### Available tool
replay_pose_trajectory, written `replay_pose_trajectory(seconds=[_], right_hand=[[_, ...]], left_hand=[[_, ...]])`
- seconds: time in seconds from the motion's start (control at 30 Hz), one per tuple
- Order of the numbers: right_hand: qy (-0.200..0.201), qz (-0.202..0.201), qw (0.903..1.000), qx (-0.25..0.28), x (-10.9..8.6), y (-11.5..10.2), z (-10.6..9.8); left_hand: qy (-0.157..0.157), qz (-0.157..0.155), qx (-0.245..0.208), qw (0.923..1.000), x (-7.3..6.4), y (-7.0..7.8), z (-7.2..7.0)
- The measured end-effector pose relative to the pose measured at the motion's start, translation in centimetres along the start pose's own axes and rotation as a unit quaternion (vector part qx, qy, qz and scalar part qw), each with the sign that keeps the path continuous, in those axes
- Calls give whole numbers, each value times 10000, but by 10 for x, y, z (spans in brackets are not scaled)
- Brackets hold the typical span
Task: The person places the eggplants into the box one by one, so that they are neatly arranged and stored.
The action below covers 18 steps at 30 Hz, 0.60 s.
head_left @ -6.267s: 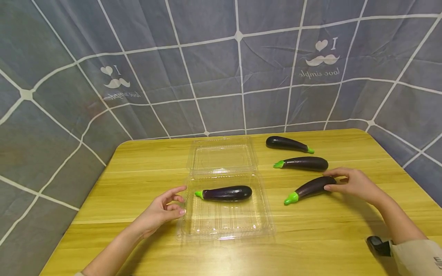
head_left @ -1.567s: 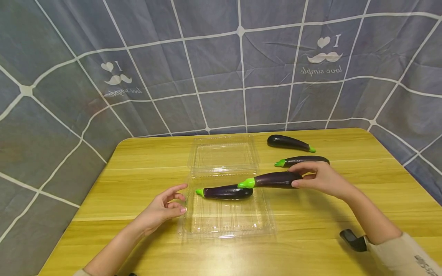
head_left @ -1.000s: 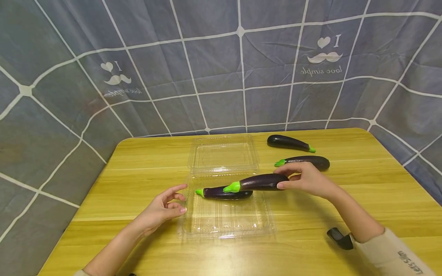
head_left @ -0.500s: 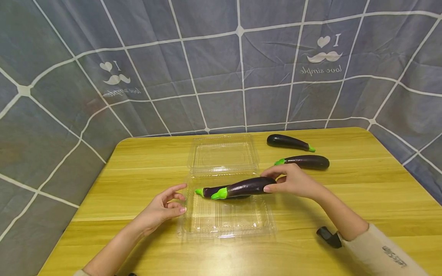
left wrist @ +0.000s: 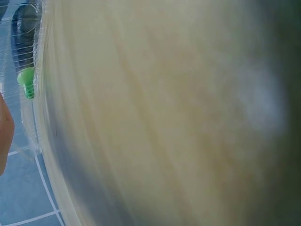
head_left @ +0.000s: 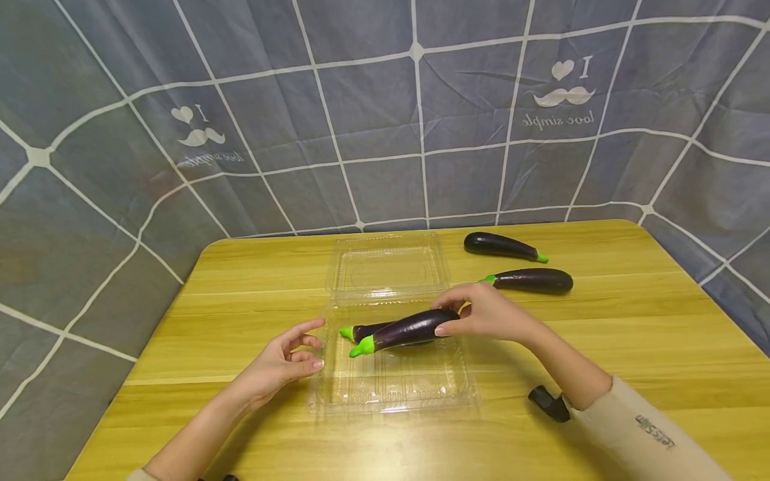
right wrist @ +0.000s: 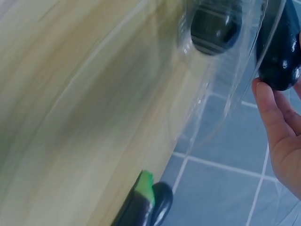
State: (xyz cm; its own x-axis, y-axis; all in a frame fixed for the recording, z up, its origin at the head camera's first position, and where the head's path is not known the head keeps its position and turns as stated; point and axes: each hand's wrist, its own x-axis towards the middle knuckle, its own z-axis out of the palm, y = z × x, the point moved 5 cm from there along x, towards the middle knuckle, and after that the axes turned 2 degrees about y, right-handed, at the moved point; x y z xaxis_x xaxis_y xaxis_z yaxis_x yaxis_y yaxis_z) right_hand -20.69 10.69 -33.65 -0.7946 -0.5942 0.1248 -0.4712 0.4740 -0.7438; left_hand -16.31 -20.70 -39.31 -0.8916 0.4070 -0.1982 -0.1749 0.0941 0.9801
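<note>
In the head view, my right hand (head_left: 490,312) pinches the thick end of a dark purple eggplant (head_left: 415,327). It hangs over the clear plastic clamshell container (head_left: 351,394), its green stem end tilted down to the left. A second eggplant (head_left: 364,331) lies inside the container, partly hidden behind the held one. The right wrist view shows the held eggplant (right wrist: 278,52) above the container wall, with fingertips under its thick end. My left hand (head_left: 281,364) is at the container's left edge, fingers loosely bent and holding nothing; I cannot tell whether they touch it.
The container's lid (head_left: 390,270) lies folded back behind the base. Two more eggplants lie on the wooden table (head_left: 240,307) at the right: one at the back (head_left: 502,246), one nearer (head_left: 534,280). A grey checked curtain (head_left: 385,120) surrounds the table's back and sides.
My right hand has picked up the nearest eggplant from the right of the table and carried it left over the container, lowering its stem end. My left hand has stayed in place.
</note>
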Motion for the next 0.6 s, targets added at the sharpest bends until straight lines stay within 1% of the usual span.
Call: replay_pose_trajectory(seconds=[0.23, 0.4, 0.6], right_hand=[[-84, -300, 9989, -355, 9, -10, 14], [-102, -356, 9977, -561, 12, -11, 24], [-75, -358, 9977, -566, 12, -12, 28]], left_hand=[[-25, 8, -2, 10000, 0, 1, 0], [-48, 23, -17, 10000, 0, 1, 0], [-44, 25, 25, 10000, -1, 1, 0]])
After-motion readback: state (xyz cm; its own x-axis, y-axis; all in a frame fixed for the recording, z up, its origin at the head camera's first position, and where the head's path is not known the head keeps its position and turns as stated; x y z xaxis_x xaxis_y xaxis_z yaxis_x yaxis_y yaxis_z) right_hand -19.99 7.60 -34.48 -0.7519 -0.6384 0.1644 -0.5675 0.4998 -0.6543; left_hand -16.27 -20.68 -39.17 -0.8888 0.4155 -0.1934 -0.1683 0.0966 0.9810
